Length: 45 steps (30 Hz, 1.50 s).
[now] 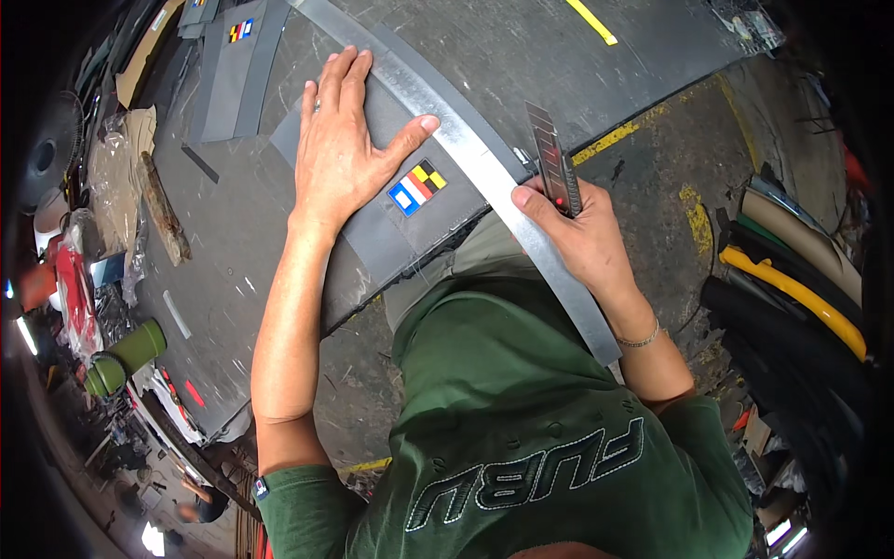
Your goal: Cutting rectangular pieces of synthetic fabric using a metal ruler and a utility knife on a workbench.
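Note:
My left hand (340,163) lies flat with fingers spread on a grey sheet piece (371,240), its thumb resting on a long metal straightedge (480,158). A small multicoloured patch (418,188) sits on the sheet beside that hand. The straightedge runs diagonally over the sheet, past the table's near edge and in front of my body. Beyond the edge, my right hand (594,242) is closed around a snap-off utility knife (559,177), with its long blade pointing up and away. The right thumb and fingers are also at the straightedge; whether they grip it is partly hidden.
More grey pieces (237,79) with patches lie at the far left. A wooden stick (166,207), plastic wrapping and a green bottle (140,352) sit along the left. A yellow strip (592,20) is on the table (507,61). Rolls (792,289) stand right; another person (209,503) is lower left.

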Tool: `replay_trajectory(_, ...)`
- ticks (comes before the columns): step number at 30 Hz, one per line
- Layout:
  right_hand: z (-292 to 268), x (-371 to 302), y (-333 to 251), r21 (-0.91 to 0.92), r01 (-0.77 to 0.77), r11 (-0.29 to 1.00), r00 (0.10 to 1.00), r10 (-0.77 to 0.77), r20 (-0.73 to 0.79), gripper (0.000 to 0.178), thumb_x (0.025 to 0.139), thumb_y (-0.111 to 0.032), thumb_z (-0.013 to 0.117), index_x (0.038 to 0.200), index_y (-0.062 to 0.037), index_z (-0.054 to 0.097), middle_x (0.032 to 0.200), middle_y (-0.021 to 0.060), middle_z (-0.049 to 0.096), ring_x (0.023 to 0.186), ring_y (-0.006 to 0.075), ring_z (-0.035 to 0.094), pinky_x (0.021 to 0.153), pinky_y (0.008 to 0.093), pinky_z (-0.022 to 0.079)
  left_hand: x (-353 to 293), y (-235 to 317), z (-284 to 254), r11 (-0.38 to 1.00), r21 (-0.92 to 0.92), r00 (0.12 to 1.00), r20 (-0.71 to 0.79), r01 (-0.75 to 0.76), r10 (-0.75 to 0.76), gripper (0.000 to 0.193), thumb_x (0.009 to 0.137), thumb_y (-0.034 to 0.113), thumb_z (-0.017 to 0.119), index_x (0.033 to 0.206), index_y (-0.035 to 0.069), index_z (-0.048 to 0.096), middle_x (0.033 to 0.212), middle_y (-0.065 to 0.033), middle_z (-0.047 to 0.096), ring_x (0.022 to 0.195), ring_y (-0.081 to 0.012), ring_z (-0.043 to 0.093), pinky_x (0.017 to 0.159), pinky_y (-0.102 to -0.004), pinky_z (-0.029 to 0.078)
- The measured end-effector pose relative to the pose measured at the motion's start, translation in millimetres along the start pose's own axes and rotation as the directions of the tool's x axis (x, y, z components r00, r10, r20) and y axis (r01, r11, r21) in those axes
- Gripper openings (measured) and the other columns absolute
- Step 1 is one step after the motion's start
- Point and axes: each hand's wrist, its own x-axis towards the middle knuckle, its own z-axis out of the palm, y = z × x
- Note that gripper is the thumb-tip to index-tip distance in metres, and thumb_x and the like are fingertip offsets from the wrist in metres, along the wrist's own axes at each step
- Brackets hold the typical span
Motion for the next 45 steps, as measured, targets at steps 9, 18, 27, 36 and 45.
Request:
replay_trajectory(9, 2, -2, -5, -0.001, 0.034, 0.999, 0.999, -0.034, -0.033, 0.024, 0.097, -0.026, 0.078, 0.093, -0.0026, 0.072, 0.075, -0.0089, 0.055, 0.072, 0.0031, 0.044, 0.065, 0.0224, 0.037, 0, -1, 1, 1.0, 0.027, 1.0, 0.007, -0.004, 0.004, 0.103, 0.085, 0.073, 0.07, 0.151, -0.003, 0.047, 0.159, -0.0241, 0.043, 0.153, -0.0364, 0.035, 0.128, -0.0545, 0.021)
replay_trajectory(18, 3, 1, -6, 0.013, 0.04, 0.999, 0.999, -0.039, -0.035, 0.023, 0.096, -0.024, 0.078, 0.091, -0.002, 0.072, 0.073, -0.0088, 0.053, 0.069, 0.0031, 0.044, 0.062, 0.0233, 0.036, 1, 1, -1, 1.0, -0.012, 1.0, 0.014, 0.015, -0.015, 0.096, 0.087, 0.067, 0.071, 0.153, 0.002, 0.045, 0.161, -0.0212, 0.041, 0.153, -0.0357, 0.035, 0.128, -0.0531, 0.019)
replay_trajectory(27, 6, -3, -2, 0.066, 0.034, 0.997, 0.998, -0.031, -0.046, 0.02, 0.096, -0.021, 0.078, 0.092, -0.0026, 0.073, 0.074, -0.0091, 0.055, 0.07, 0.0024, 0.046, 0.062, 0.0228, 0.037, 1, 1, 0, 1.0, -0.012, 1.0, 0.023, 0.015, -0.015, 0.1, 0.084, 0.071, 0.072, 0.151, 0.001, 0.047, 0.159, -0.0243, 0.041, 0.152, -0.0367, 0.036, 0.128, -0.0552, 0.021)
replay_trajectory(36, 3, 0, -4, 0.029, 0.026, 0.999, 0.999, -0.025, -0.035, 0.022, 0.096, -0.023, 0.078, 0.091, -0.0024, 0.074, 0.072, -0.0089, 0.055, 0.069, 0.0029, 0.045, 0.062, 0.0233, 0.037, 0, -2, 2, 1.0, 0.01, 1.0, 0.01, -0.006, 0.006, 0.104, 0.082, 0.075, 0.072, 0.151, 0.001, 0.048, 0.158, -0.0255, 0.043, 0.152, -0.0364, 0.036, 0.127, -0.0567, 0.021)
replay_trajectory(45, 2, -1, -9, 0.026, -0.018, 0.999, 0.999, 0.019, -0.036, 0.025, 0.095, -0.026, 0.079, 0.091, -0.0021, 0.074, 0.073, -0.0084, 0.056, 0.07, 0.0034, 0.046, 0.063, 0.0234, 0.038, 2, -1, 1, 1.0, -0.021, 1.0, 0.007, 0.006, -0.006, 0.104, 0.081, 0.074, 0.073, 0.15, 0.0, 0.049, 0.158, -0.0255, 0.043, 0.152, -0.0369, 0.036, 0.127, -0.0568, 0.021)
